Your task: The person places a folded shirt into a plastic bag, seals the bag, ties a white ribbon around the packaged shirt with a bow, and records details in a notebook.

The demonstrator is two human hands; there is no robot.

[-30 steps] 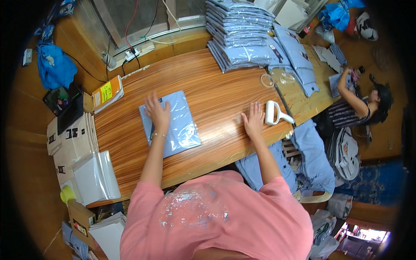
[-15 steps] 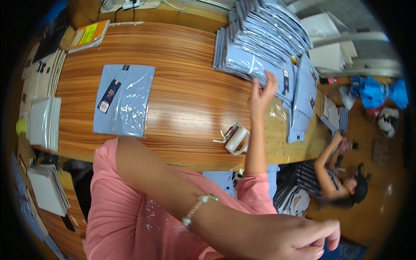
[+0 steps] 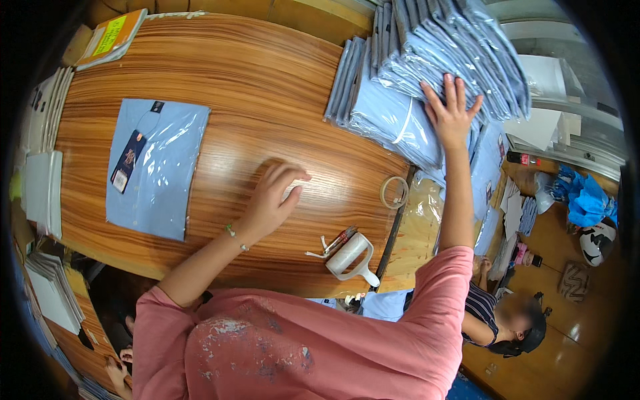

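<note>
With fingers spread, my right hand (image 3: pixel 453 117) rests against the side of a tall stack of folded light-blue shirts (image 3: pixel 450 50) in clear bags, at the far right of the table. My left hand (image 3: pixel 273 197) is over the middle of the wooden tabletop, fingers loosely bent, thumb apart, holding nothing. To its left lies a single bagged light-blue shirt (image 3: pixel 160 170) with a dark hang tag (image 3: pixel 129 160). Below the tall stack, a lower bundle of bagged shirts (image 3: pixel 393 110) has a white band around it.
A white-handled lint roller (image 3: pixel 350 257), small thread snips (image 3: pixel 341 239) and a tape roll (image 3: pixel 395 193) lie near the table's front right. White packs (image 3: pixel 44 193) line the left edge; an orange-yellow booklet (image 3: pixel 112 39) sits at the far left corner. At right, a co-worker (image 3: pixel 500 317) sits lower down.
My left hand has swung from across my body at the lower right to over the tabletop. My right hand has moved farther up onto the tall stack.
</note>
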